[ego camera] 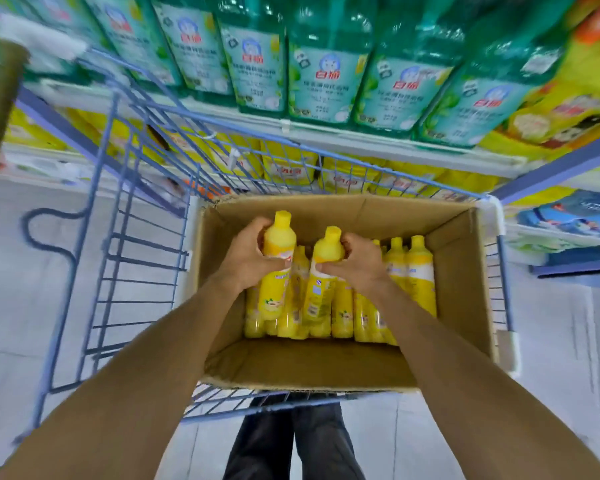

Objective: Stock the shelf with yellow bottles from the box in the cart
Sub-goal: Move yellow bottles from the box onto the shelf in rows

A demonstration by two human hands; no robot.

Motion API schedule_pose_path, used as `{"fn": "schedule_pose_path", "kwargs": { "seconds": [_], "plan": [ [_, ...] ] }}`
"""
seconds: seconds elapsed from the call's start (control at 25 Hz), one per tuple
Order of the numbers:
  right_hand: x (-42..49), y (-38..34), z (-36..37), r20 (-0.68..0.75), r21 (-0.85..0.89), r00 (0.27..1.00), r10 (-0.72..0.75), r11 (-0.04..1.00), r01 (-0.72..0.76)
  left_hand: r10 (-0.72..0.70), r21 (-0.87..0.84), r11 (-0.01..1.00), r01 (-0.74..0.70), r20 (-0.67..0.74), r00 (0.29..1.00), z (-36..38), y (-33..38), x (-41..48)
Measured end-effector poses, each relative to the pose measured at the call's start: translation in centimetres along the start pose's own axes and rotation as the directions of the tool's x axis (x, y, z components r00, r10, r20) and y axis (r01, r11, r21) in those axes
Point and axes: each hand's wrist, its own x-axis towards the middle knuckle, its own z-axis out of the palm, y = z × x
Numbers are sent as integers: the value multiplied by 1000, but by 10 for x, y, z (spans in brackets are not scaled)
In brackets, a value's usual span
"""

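Yellow glossy plastic bottles [409, 271] stand packed inside the open brown cardboard box [458, 271]. The left hand [248, 259] curls its fingers round one raised bottle [278, 271], and the right hand [359, 263] grips a second raised bottle [324, 271]. A blue wire cart [118, 237] surrounds the box; green translucent bottles [326, 64] line a white shelf [361, 140] beyond it.

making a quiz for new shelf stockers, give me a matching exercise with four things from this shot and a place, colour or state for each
Things:
1. left hand
2. cardboard box
3. green bottles
4. cart

Matches:
A. blue wire
B. lined up on the shelf
C. grips a yellow bottle
D. open, sitting in the cart

Pairs: 1-C, 2-D, 3-B, 4-A
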Motion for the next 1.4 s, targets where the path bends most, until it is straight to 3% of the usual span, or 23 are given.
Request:
{"fn": "schedule_pose_path", "kwargs": {
  "seconds": [0.2,0.32,0.48,0.64,0.96,1.2,1.4],
  "plan": [
    [-36,-105,-111,-105,37,969,-222,973,226,232,-28,973,-230,74,970,-42,144,-28],
    [-71,-173,-179,-185,-6,911,-368,928,373,370,-17,929,-369,72,926,-67,236,-54],
    [-119,-245,-262,-294,24,816,-498,850,527,575,-24,818,-574,3,818,-98,343,-95],
    [-154,-292,-326,-351,-5,722,-596,773,635,689,-23,723,-691,-49,723,-113,431,-127],
    [-157,-334,-424,-384,-33,617,-687,678,735,778,-3,626,-780,-74,624,-107,543,-129],
    [-119,-357,-481,-440,-45,555,-706,635,772,776,-1,618,-786,-161,610,-96,599,-88],
    [-72,-357,-487,-467,-90,585,-663,693,715,732,-15,662,-749,-199,651,-84,605,-52]
  ]
}}
